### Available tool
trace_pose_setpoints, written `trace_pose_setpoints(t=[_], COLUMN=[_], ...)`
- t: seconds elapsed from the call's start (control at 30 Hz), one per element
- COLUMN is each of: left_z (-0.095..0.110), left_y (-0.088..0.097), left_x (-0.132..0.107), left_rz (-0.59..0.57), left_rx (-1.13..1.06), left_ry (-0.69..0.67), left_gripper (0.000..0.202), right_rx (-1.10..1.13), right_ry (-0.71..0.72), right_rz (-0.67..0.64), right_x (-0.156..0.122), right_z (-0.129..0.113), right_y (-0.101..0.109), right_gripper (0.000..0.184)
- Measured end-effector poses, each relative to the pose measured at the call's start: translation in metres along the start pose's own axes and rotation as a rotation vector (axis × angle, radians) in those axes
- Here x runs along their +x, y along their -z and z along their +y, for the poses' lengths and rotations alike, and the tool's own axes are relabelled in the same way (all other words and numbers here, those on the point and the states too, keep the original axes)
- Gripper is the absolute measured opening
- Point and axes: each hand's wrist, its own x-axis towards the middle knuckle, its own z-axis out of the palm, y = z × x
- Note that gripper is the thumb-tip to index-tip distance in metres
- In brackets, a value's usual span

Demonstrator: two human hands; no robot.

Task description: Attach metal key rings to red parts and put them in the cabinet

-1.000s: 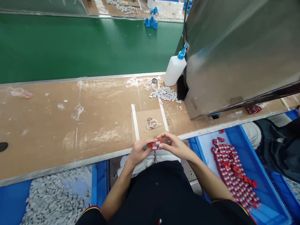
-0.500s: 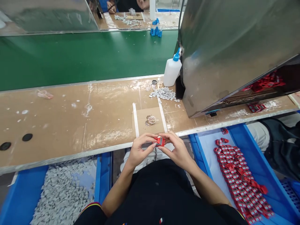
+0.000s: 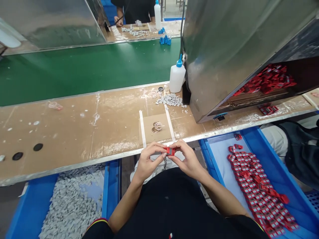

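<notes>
My left hand (image 3: 147, 161) and my right hand (image 3: 185, 159) meet just below the front edge of the brown workbench (image 3: 74, 119). Both pinch a small red part (image 3: 170, 151) between their fingertips. The fingers of both hands are curled closed around it. A small heap of metal rings (image 3: 157, 126) lies on the bench just beyond the hands, between two white tape strips. A pile of small grey pieces (image 3: 171, 100) sits farther back, next to a white squeeze bottle with a blue cap (image 3: 176, 77).
A blue bin (image 3: 251, 186) at my right holds several red parts. A blue bin (image 3: 72, 202) at my left holds grey pieces. A large metal housing (image 3: 236, 49) overhangs the bench at right, with red parts inside. Behind runs a green conveyor belt (image 3: 87, 69). Another person sits across it.
The view has tilted up and shifted, showing more of the housing's inside. My hands stay together on the red part, fingers shifting slightly around it.
</notes>
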Motion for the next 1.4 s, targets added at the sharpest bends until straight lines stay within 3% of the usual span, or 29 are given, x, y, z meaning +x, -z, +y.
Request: trace_pose_setpoints(t=[0.1, 0.17, 0.3, 0.43, 0.63, 0.83, 0.93, 1.03, 1.1, 1.17, 1.23, 1.3, 1.4], left_z=[-0.007, -0.011, -0.012, -0.011, -0.01, -0.002, -0.008, -0.022, -0.033, -0.045, -0.056, -0.065, -0.071], left_y=[-0.006, -0.007, -0.002, 0.004, 0.003, -0.005, -0.018, -0.028, -0.029, -0.024, -0.017, -0.013, -0.011], left_x=[-0.003, -0.003, 0.006, 0.02, 0.029, 0.027, 0.03, 0.037, 0.043, 0.047, 0.048, 0.046, 0.042], left_rz=[0.001, -0.002, -0.08, -0.206, -0.302, -0.369, -0.472, -0.497, -0.463, -0.457, -0.463, -0.464, -0.38], left_rx=[-0.071, -0.057, 0.148, 0.207, 0.178, 0.242, 0.254, 0.257, 0.266, 0.277, 0.293, 0.298, 0.289], left_ry=[0.039, 0.071, -0.007, -0.111, -0.123, -0.073, -0.007, 0.061, 0.056, 0.057, 0.086, 0.134, 0.173], left_gripper=[0.026, 0.031, 0.028, 0.031, 0.034, 0.024, 0.028, 0.047, 0.042, 0.038, 0.036, 0.038, 0.043], right_rx=[0.32, 0.422, 0.137, -0.175, -0.316, -0.256, -0.191, -0.25, -0.407, -0.661, -0.954, -1.026, -1.062], right_ry=[-0.172, -0.265, -0.194, -0.077, -0.017, -0.052, -0.127, -0.17, -0.239, -0.408, -0.701, -0.778, -0.844], right_rz=[0.148, 0.198, 0.173, -0.022, -0.217, -0.173, -0.17, -0.015, 0.19, 0.408, 0.586, 0.652, 0.678], right_x=[-0.007, -0.01, -0.007, 0.003, 0.016, 0.003, -0.018, -0.04, -0.049, -0.049, -0.036, -0.013, 0.022], right_z=[0.014, 0.02, 0.017, 0.007, 0.005, 0.01, 0.014, 0.024, 0.029, 0.033, 0.037, 0.045, 0.059], right_y=[-0.015, -0.02, -0.007, 0.019, 0.031, 0.028, 0.043, 0.09, 0.141, 0.2, 0.256, 0.299, 0.335], right_gripper=[0.029, 0.036, 0.018, 0.011, 0.015, 0.015, 0.015, 0.016, 0.016, 0.015, 0.02, 0.018, 0.012])
